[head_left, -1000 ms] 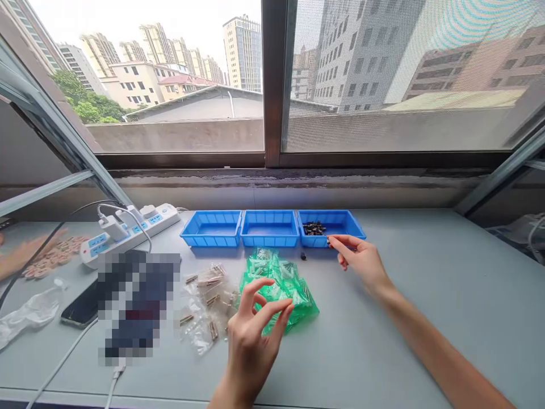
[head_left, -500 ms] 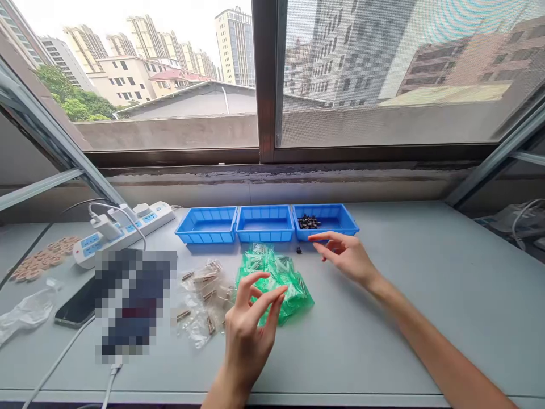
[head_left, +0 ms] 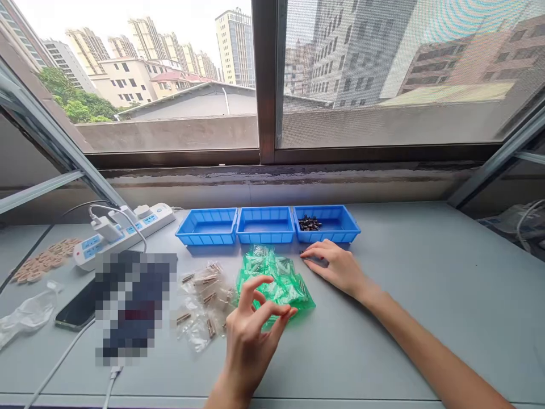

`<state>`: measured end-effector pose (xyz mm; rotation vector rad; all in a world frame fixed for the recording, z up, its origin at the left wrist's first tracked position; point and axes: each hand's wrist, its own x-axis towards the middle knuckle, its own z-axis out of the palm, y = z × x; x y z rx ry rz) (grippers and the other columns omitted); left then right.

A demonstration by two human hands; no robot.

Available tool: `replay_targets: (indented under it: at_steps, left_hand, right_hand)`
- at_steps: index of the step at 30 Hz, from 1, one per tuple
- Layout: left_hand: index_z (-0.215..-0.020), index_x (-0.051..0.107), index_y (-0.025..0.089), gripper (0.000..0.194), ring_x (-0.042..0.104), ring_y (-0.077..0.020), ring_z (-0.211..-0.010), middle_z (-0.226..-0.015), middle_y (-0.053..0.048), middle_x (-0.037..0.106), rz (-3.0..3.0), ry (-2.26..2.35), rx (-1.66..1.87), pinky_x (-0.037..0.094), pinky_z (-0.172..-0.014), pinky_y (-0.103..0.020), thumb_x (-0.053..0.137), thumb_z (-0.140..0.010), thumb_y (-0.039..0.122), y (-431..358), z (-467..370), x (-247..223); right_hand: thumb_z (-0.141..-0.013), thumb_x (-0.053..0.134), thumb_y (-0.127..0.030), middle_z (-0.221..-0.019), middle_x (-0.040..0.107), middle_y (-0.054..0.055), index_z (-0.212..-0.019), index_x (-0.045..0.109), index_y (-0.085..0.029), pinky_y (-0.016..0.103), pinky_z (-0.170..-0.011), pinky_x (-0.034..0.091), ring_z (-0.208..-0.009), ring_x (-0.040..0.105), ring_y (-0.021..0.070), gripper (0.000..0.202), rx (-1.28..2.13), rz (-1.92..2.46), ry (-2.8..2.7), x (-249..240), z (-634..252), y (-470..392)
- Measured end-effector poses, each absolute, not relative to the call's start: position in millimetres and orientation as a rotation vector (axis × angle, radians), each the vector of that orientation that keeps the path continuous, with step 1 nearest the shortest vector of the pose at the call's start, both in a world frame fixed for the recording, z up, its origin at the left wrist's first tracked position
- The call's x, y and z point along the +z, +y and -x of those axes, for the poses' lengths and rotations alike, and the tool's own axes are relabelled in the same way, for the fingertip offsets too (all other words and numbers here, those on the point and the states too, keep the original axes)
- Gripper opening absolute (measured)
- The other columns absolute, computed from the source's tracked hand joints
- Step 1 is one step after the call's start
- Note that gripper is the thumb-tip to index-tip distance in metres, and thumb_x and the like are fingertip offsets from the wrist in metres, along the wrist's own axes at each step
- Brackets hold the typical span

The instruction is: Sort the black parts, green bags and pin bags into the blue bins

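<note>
at frame centre, right hand (head_left: 338,267) is pressing flat, fingers spread, over a small black part by the green bags (head_left: 276,281); left hand (head_left: 251,335) is hovering open, holding nothing. part is likely rolling away.

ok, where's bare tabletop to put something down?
Bare grey table right of the right hand and the three blue plastic trays; also the near edge. Crowded left: green plastic bags, clear bags of pins, white power strip, black phone.

Grey table (head_left: 404,295), 3 blue trays (head_left: 264,234), green bags (head_left: 276,281), power strip (head_left: 123,230)
</note>
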<state>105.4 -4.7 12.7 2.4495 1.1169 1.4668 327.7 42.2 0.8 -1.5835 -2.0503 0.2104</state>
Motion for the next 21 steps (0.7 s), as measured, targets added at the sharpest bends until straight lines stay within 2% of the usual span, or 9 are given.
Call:
replay_targets:
  at_steps: [4, 6, 9, 14, 17, 21]
  left_hand:
    - [-0.067, 0.064, 0.019, 0.021, 0.057, -0.0098, -0.065, -0.105, -0.007, 0.055, -2.464, 1.118, 1.403, 0.048, -0.052, -0.022, 0.063, -0.086, 0.028, -5, -104, 10]
    - [-0.069, 0.065, 0.020, 0.022, 0.057, -0.0096, -0.065, -0.104, -0.007, 0.055, -2.451, 1.115, 1.434, 0.048, -0.053, -0.022, 0.060, -0.088, 0.029, -4, -105, 8]
    - [-0.076, 0.067, 0.022, 0.023, 0.055, -0.0089, -0.064, -0.101, -0.006, 0.056, -2.420, 1.128, 1.506, 0.047, -0.052, -0.021, 0.052, -0.093, 0.027, -4, -108, 4]
    - [-0.082, 0.068, 0.023, 0.023, 0.055, -0.0088, -0.063, -0.102, -0.006, 0.056, -2.398, 1.159, 1.450, 0.048, -0.053, -0.022, 0.049, -0.095, 0.028, -5, -108, 5]
    - [-0.085, 0.069, 0.024, 0.022, 0.056, -0.0092, -0.063, -0.102, -0.006, 0.057, -2.384, 1.198, 1.450, 0.049, -0.053, -0.022, 0.050, -0.094, 0.031, -6, -107, 5]
    - [-0.102, 0.066, 0.026, 0.018, 0.058, -0.0086, -0.062, -0.101, -0.005, 0.058, -2.369, 1.196, 1.500, 0.052, -0.052, -0.020, 0.050, -0.094, 0.029, -5, -107, 4]
  right_hand:
    - [-0.084, 0.057, -0.023, -0.111, 0.068, 0.001, -0.103, 0.070, -0.028, 0.030, -0.062, 0.053, -0.076, 0.066, 0.0177, 0.024, 0.232, 1.627, -2.032, -1, -324, 42]
    - [-0.086, 0.053, -0.024, -0.115, 0.067, 0.002, -0.106, 0.069, -0.028, 0.030, -0.063, 0.053, -0.079, 0.066, 0.0182, 0.026, 0.233, 1.616, -2.043, -1, -323, 42]
    - [-0.086, 0.050, -0.025, -0.107, 0.070, 0.002, -0.094, 0.071, -0.028, 0.029, -0.063, 0.051, -0.084, 0.065, 0.0195, 0.022, 0.236, 1.581, -2.038, -1, -323, 42]
    - [-0.079, 0.054, -0.024, -0.083, 0.071, 0.001, -0.081, 0.067, -0.026, 0.030, -0.059, 0.046, -0.066, 0.059, 0.0176, 0.013, 0.317, 1.644, -1.882, 1, -323, 42]
    - [-0.074, 0.059, -0.028, -0.080, 0.070, 0.001, -0.082, 0.064, -0.025, 0.029, -0.057, 0.043, -0.062, 0.055, 0.0163, 0.009, 0.508, 1.582, -1.709, 8, -316, 38]
    - [-0.068, 0.068, -0.032, -0.076, 0.067, 0.001, -0.085, 0.059, -0.022, 0.024, -0.048, 0.037, -0.059, 0.050, 0.0133, 0.021, 0.981, 1.331, -1.552, 23, -301, 25]
